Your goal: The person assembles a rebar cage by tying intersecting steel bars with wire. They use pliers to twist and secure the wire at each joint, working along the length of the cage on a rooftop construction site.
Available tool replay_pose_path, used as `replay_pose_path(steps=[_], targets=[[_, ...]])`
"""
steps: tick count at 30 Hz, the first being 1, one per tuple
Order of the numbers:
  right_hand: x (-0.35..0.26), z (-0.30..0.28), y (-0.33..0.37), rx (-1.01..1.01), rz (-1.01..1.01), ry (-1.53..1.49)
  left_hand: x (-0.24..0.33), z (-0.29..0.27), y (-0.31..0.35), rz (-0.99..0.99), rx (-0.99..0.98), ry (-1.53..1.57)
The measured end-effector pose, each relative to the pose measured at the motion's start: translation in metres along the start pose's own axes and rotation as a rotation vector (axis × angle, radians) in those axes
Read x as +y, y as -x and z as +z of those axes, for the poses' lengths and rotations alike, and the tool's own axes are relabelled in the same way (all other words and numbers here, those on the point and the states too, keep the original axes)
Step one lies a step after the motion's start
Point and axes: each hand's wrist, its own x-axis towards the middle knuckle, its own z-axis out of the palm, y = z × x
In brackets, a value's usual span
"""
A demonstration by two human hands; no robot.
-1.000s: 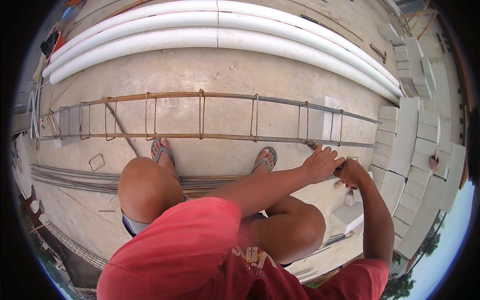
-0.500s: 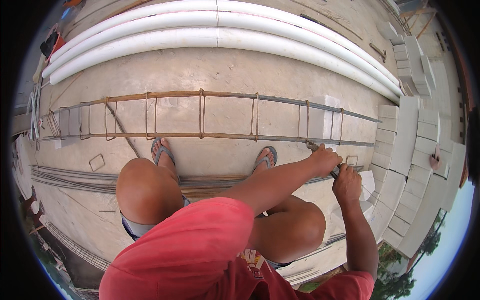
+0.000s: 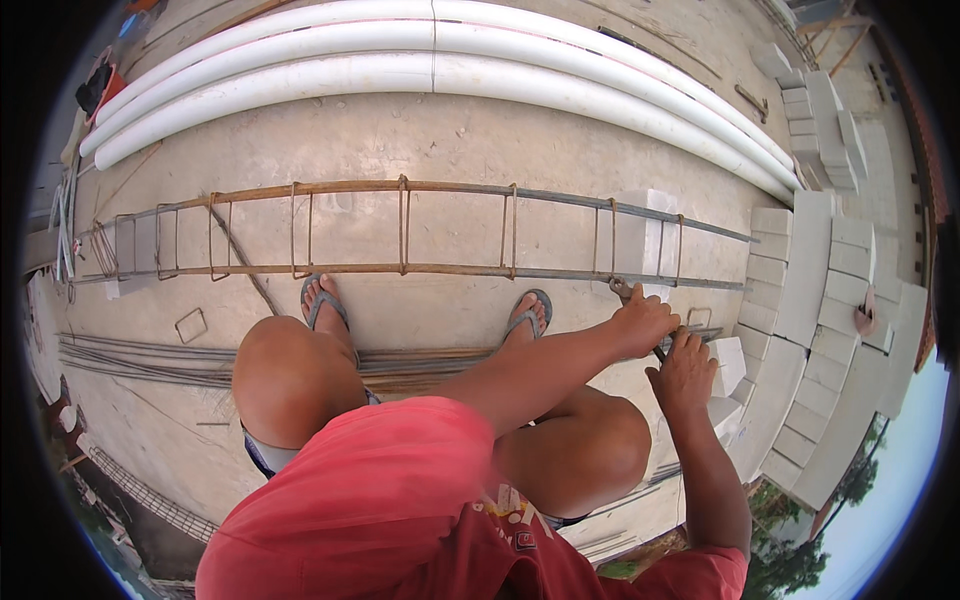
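Note:
A rebar cage [image 3: 450, 270] of long bars with square stirrups lies across the floor in front of me. The jaws of a pair of pincers [image 3: 620, 289] are at the cage's near bar, next to a stirrup toward the right end. My left hand [image 3: 647, 320] is closed round the pincers just behind the jaws, its forearm crossing my right knee. Farther back, my right hand [image 3: 686, 372] grips the handle end, with the thumb standing off to one side. The fingers hide much of the handles. Any wire in the jaws is too small to make out.
Long white pipes [image 3: 400, 75] lie beyond the cage. Pale blocks [image 3: 808, 270] are stacked on the right, and a white block [image 3: 644, 235] sits under the cage. Loose rebar [image 3: 150, 358] runs behind my sandalled feet. A loose stirrup [image 3: 191, 325] lies at left, a hammer [image 3: 752, 103] far right.
My right hand has shifted slightly left and turned, its thumb now apart from the handle. The pincers' head has tilted a little at the near bar. The cage stays in place.

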Motion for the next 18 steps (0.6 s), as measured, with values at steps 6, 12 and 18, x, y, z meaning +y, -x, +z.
replay_pose_path(steps=[6, 12, 18], targets=[[0.034, 0.008, -0.025, -0.410, -0.222, -0.269, 0.006, 0.009, 0.012, 0.018, 0.217, -0.087], [0.027, -0.026, -0.030, -0.928, 0.224, -0.845, 0.007, 0.005, 0.015, -0.018, 0.065, -0.073], [0.005, 0.029, 0.011, 0.115, -0.062, 0.165, 0.010, 0.006, -0.003, -0.073, -0.094, -0.055]])
